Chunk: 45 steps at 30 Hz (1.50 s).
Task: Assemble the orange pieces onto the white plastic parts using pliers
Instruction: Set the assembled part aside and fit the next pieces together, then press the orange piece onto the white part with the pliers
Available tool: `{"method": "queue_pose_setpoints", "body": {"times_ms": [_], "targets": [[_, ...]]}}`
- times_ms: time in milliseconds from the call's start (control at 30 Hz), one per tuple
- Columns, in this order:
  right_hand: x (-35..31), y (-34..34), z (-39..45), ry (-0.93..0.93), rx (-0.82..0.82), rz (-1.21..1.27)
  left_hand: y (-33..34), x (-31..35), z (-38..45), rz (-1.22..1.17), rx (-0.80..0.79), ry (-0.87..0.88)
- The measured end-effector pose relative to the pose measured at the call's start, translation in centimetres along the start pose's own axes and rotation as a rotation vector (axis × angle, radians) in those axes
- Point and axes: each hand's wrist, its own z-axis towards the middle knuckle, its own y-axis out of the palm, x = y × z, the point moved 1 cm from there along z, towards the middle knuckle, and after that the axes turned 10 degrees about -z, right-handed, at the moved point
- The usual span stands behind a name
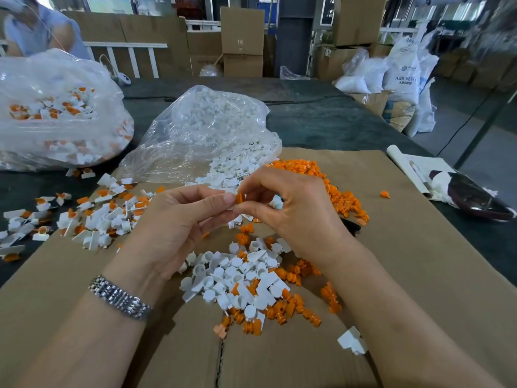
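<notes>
Both hands meet above the cardboard sheet (pixel 405 275). My right hand (pixel 291 208) pinches a small orange piece (pixel 240 198) between thumb and fingertips. My left hand (pixel 179 219) pinches a white plastic part right against it; that part is almost hidden by the fingers. My right hand also has another white part (pixel 277 202) tucked in its palm. Below the hands lies a mixed heap of white parts (pixel 237 278) and orange pieces (pixel 291 306). A larger pile of orange pieces (pixel 335 191) lies behind my right hand. No pliers are in view.
An open clear bag of white parts (pixel 207 130) lies behind the hands. Assembled white-and-orange parts (pixel 92 217) are spread at the left, and a full bag of them (pixel 56 113) stands at the far left. A dark object on papers (pixel 472 200) lies right. A person (pixel 39 26) is at the back left.
</notes>
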Motion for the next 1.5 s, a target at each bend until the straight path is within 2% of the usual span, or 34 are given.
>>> {"method": "queue_pose_setpoints", "body": {"times_ms": [300,467,533,600,633,700,800,967,1033,1200,1267,1333,1400,1500], "targets": [[0.2,0.1,-0.1,0.015,-0.006,0.001,-0.1,-0.1,0.0,-0.032,-0.035,-0.043],[0.2,0.3,-0.1,0.033,-0.076,-0.023,0.0,-0.4,0.1,0.006,0.047,-0.036],[0.5,0.0,-0.1,0.109,-0.065,0.009,-0.1,-0.5,0.2,-0.007,0.061,-0.054],[1.4,-0.6,0.0,0.245,-0.048,-0.088,-0.3,-0.4,0.3,-0.026,0.086,-0.068],[2.2,-1.0,-0.1,0.333,-0.086,-0.213,-0.3,-0.4,0.3,-0.029,0.103,-0.067],[3.6,-1.5,-0.3,0.528,-0.284,-0.484,-0.5,-0.3,0.4,-0.012,0.124,-0.052],[4.5,-1.3,-0.9,0.663,-0.547,-0.62,-0.5,-0.3,0.4,0.007,0.122,-0.039],[4.0,-0.5,-1.0,0.596,-0.546,-0.715,-0.5,-0.5,0.4,-0.003,0.111,-0.053],[3.9,-0.4,-0.9,0.619,-0.523,-0.638,-0.5,-0.5,0.4,-0.002,0.123,-0.053],[2.5,-2.3,-0.1,0.638,-0.372,-0.251,-0.4,-0.7,0.4,-0.011,0.152,-0.021],[1.6,-3.4,0.1,0.7,-0.429,0.048,-0.3,-0.6,0.3,-0.028,0.146,0.003],[0.5,-3.8,-0.1,0.77,-0.586,0.369,-0.2,-0.6,0.3,-0.05,0.138,0.017],[-0.4,-3.4,-0.3,0.77,-0.679,0.438,0.0,-0.6,0.2,-0.058,0.136,0.026],[-1.2,-2.8,-0.3,0.755,-0.688,0.412,0.4,-0.7,0.2,-0.04,0.128,0.028]]}}
